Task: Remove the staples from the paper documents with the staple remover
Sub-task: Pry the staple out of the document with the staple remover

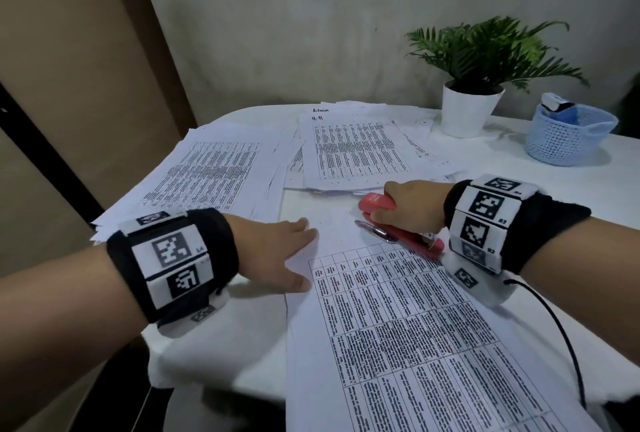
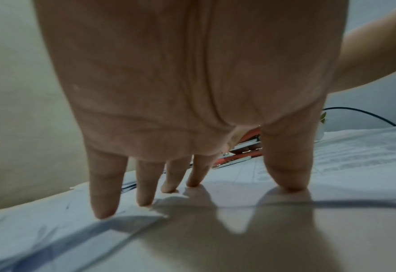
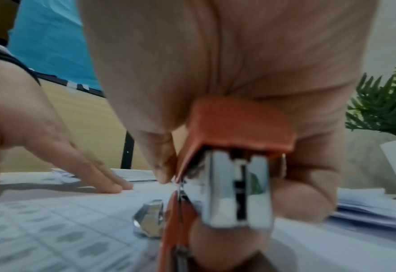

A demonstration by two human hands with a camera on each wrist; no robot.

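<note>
A printed table document (image 1: 408, 324) lies in front of me on the white table (image 1: 561, 168). My left hand (image 1: 287, 251) presses flat on its upper left corner with straight, spread fingers (image 2: 104, 202). My right hand (image 1: 408, 203) grips a red stapler-style staple remover (image 1: 391, 224) with chrome metal parts (image 3: 236, 193), held low over the top edge of the document. Its metal tip (image 1: 363, 225) points left toward my left hand (image 3: 99, 180). No staple shows clearly in any view.
Two more stacks of printed sheets lie at the back, one at the left (image 1: 211, 172) and one in the middle (image 1: 356, 151). A potted fern (image 1: 478, 85) and a light blue crocheted basket (image 1: 568, 137) stand at the far right. A black cable (image 1: 561, 327) trails from my right wrist.
</note>
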